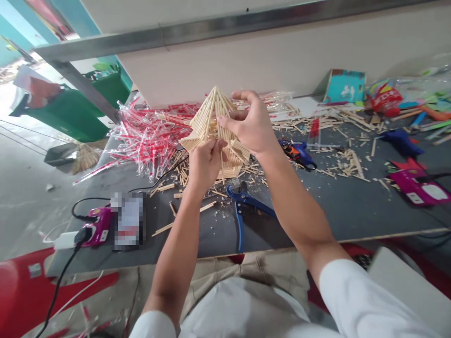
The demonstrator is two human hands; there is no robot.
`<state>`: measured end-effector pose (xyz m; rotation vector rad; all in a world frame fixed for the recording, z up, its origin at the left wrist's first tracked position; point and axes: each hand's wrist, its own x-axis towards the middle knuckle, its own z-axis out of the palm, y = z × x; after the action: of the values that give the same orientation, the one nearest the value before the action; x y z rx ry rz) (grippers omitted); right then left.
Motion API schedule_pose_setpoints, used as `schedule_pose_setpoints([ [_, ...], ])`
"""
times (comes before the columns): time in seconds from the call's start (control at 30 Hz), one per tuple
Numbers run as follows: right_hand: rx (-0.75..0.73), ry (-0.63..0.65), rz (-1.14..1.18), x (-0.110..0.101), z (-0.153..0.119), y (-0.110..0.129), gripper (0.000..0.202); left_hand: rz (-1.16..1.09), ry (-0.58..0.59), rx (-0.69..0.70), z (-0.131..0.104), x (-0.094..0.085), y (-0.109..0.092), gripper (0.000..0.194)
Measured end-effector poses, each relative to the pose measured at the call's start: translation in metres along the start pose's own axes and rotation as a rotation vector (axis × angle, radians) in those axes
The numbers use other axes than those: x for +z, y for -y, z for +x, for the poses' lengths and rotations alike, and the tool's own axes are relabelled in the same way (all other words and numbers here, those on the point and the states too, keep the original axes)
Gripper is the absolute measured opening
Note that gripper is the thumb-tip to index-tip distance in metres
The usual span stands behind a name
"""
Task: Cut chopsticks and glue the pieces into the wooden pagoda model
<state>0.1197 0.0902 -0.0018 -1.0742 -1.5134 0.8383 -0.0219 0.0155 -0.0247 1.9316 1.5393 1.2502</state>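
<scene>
A small model house of pale wooden sticks [202,119], with a pointed roof, stands in front of me on the worktable. At its lower front, my left hand [205,164] is closed, its fingers pinching a thin wooden stick [222,174] that points down. My right hand [254,123] curves around the right side of the roof, thumb on the front slope and index finger raised near the peak. The hands hide part of the model's walls. Just below lies a blue-handled cutter [240,220] with its handles spread.
Red-and-clear plastic wrappers [148,136] pile up at the left. Loose sticks [352,162] and scraps litter the right. There are a blue glue gun [299,152], purple power strips [98,227], a phone [129,220] and cords. A metal rail [211,30] crosses behind the grey table [338,206].
</scene>
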Motion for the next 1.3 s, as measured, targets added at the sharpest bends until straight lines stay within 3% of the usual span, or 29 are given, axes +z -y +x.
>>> schedule_pose_setpoints([
  [0.47,0.029,0.002,0.046,-0.0015,-0.0007,0.0046,0.066,0.103,0.033,0.084,0.0015,-0.0029,-0.0028,0.033],
  [1.3,0.086,0.032,0.109,0.0002,-0.0026,0.005,0.068,0.144,0.096,0.048,0.0044,-0.006,-0.0044,0.03],
])
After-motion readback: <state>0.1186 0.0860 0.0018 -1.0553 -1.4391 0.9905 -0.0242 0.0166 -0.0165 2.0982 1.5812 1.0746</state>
